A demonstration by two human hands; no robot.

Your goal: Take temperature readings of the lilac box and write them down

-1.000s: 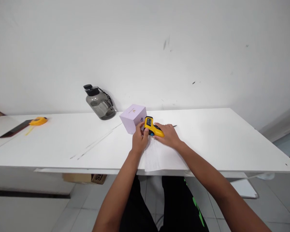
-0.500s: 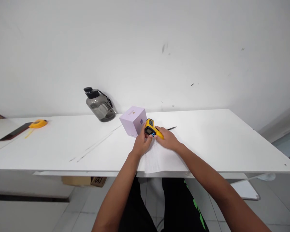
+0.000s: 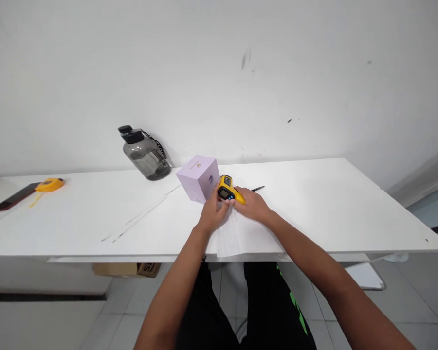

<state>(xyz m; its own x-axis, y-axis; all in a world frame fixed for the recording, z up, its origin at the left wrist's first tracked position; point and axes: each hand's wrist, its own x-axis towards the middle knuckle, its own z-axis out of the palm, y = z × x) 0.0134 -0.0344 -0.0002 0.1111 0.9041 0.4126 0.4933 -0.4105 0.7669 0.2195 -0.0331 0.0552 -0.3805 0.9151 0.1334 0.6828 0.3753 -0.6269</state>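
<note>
Between my two hands is a yellow-and-black infrared thermometer (image 3: 226,182) with a small screen and blue buttons. My right hand (image 3: 254,204) is closed around its yellow handle. The fingers of my left hand (image 3: 211,214) close on its left side, with the thumb near the buttons. Just left of it stands a lilac box (image 3: 195,177) with a small gold mark on top and a dark one on its side; my left fingers are close to it, and I cannot tell if they touch. Beneath my hands lies a white paper sheet (image 3: 229,240), partly hidden.
A dark pen (image 3: 258,188) pokes out behind my right hand. On the white table (image 3: 324,209), a grey bottle (image 3: 148,158) leans near the wall. Farther left are an orange tape measure (image 3: 50,184) and a dark flat strip (image 3: 14,198). Below is a cardboard box (image 3: 124,269).
The whole view has shifted slightly, so things on the table appear a little higher and farther left. Both hands keep their hold on the thermometer, with little change in pose.
</note>
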